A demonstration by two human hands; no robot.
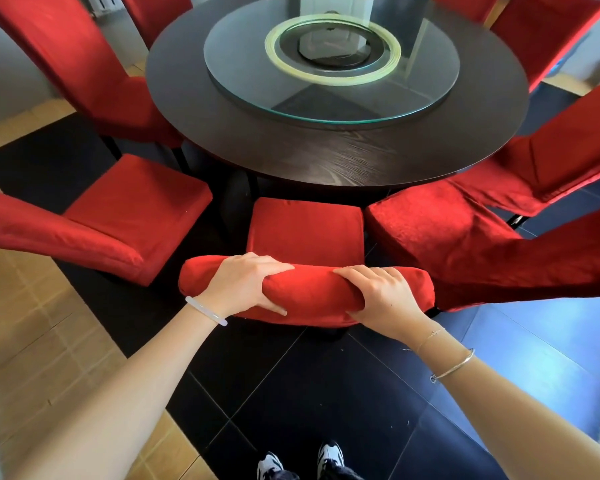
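A red-covered chair [305,233] stands directly in front of me, its seat pushed up to the edge of a round dark wooden table [326,157]. My left hand [243,282] grips the top of the chair's backrest [309,292] near its left end, fingers over the front and thumb underneath. My right hand [381,292] grips the same top edge near the right end, fingers curled over it. Both arms reach forward and down, each wearing a bracelet.
Several other red-covered chairs ring the table, one close on the left [129,216] and one close on the right [440,230]. A glass turntable [329,57] sits on the table's middle. The floor is dark tile with tan tile at the left. My shoes show below.
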